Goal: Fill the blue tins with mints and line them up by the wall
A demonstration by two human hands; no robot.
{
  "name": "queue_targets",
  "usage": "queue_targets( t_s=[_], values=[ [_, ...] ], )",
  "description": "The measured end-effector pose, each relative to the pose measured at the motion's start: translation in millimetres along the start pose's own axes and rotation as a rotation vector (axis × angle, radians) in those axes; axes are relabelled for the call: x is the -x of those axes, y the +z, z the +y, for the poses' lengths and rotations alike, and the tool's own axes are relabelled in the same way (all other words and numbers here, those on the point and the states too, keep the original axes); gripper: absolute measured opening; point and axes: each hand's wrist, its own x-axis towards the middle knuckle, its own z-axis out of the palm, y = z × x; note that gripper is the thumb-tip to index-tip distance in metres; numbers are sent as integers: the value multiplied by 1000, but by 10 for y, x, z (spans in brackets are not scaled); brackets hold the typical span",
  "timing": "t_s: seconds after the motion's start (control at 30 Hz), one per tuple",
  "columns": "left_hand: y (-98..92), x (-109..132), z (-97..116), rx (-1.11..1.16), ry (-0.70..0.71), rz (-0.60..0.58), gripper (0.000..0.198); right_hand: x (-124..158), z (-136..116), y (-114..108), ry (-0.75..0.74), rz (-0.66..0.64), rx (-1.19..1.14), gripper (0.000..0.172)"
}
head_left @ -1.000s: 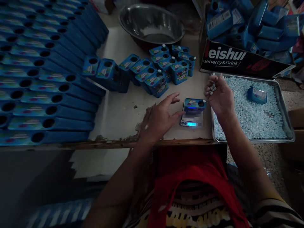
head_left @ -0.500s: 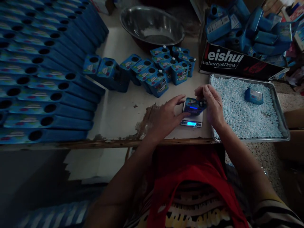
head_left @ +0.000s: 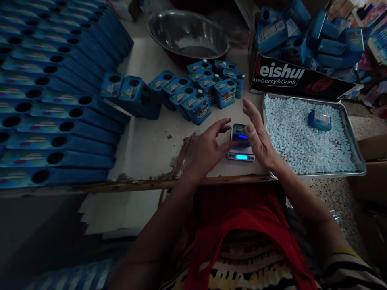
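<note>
Blue box (head_left: 238, 131) stands upright on the small lit scale (head_left: 241, 156) at the table's front edge, beside the tray (head_left: 317, 175) of pale pellets. It looks like thin, light card that would dent under pressure, so its two side walls seem best to pinch. Left hand (head_left: 208, 151) and right hand (head_left: 256, 139) flank it, fingers spread, grasping nothing.

Blue box (head_left: 238, 130) on lit scale (head_left: 241, 153)

carton (head_left: 302, 78) — "eishui", "ueberry&drink"
</note>
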Motion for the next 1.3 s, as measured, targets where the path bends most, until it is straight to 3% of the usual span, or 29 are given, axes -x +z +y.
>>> queue_targets(
  t_s=[0.1, 0.17, 0.23, 0.3, 0.33, 0.43, 0.5, 0.6, 0.7, 0.77, 0.83, 0.9, 0.97, 1.13, 1.3],
  values=[
    [4, 0, -2, 13, -3, -4, 60, 20, -112, 38, -18, -65, -85, 78],
    [7, -2, -45, 20, -27, -1, 63, 42, -118, -70, -24, -26, -174, 72],
    [-6, 0, -115, 28, -46, 22, 67, 103, -7, -319, 35, 85, -124, 64],
    [-42, 5, -194, 19, -54, 51, 67, 231, 216, -655, 156, 169, 140, 57],
    [-65, 7, -229, 10, -58, 63, 66, 319, 354, -823, 196, 149, 297, 54],
    [-119, -1, -286, -3, -69, 82, 64, 603, 741, -1182, 245, -165, 710, 60],
    [-124, -21, -280, 7, -67, 91, 63, 731, 896, -1256, 216, -323, 900, 60],
    [-100, -55, -224, 18, -59, 93, 60, 761, 966, -1212, 164, -409, 1058, 47],
    [-89, -59, -169, 36, -61, 82, 62, 702, 974, -1164, 139, -472, 1028, 29],
    [-97, -44, -154, 52, -60, 88, 62, 689, 1007, -1178, 185, -335, 893, 24],
    [-106, -26, -152, 59, -53, 101, 61, 700, 1066, -1229, 317, -23, 608, 23],
    [-101, -21, -151, 53, -40, 110, 59, 706, 1134, -1306, 478, 308, 121, 21],
    [-85, -35, -145, 42, -20, 118, 59, 690, 1185, -1393, 577, 487, -331, 26],
    [-63, -112, -130, 29, 66, 144, 61, 628, 1186, -1511, 577, 594, -994, 40],
    [-120, -112, -169, 24, 54, 176, 58, 529, 1134, -1383, 691, 699, -1406, 34]
  ],
)
